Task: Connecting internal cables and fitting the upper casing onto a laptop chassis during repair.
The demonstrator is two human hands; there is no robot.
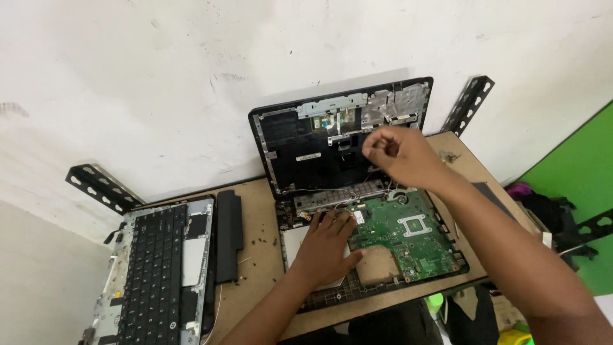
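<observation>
laptop base (383, 255), opened up with its green motherboard (408, 236) bare, lies flat on the brown wooden table (262, 211), and everything else is placed from it. rising from the far edge of the laptop base is the hinged upper shell (319, 144), tilted back toward the white wall (159, 76), its inner face showing black plastic and silver metal plates. the left hand (325, 246) lies flat, palm down and fingers spread, on the near-left part of the laptop base, covering a pale silver plate, with its fingertips reaching up to the hinge strip and just touching the left edge of the motherboard. the right hand (399, 153) hovers above the far-right corner of the laptop base, in front of the upper shell, its fingers curled in and pinched together; whether anything is caught between the fingertips is too small and blurred to tell. the two hands are apart, the right one higher and farther back. well to the left of the laptop base lies a removed keyboard panel (159, 268) with black keys in a silver frame, and between that panel and the laptop base rests a long black battery (228, 236). black slotted metal brackets (99, 185) stick out from the wall to the far left and far right of the laptop base.
</observation>
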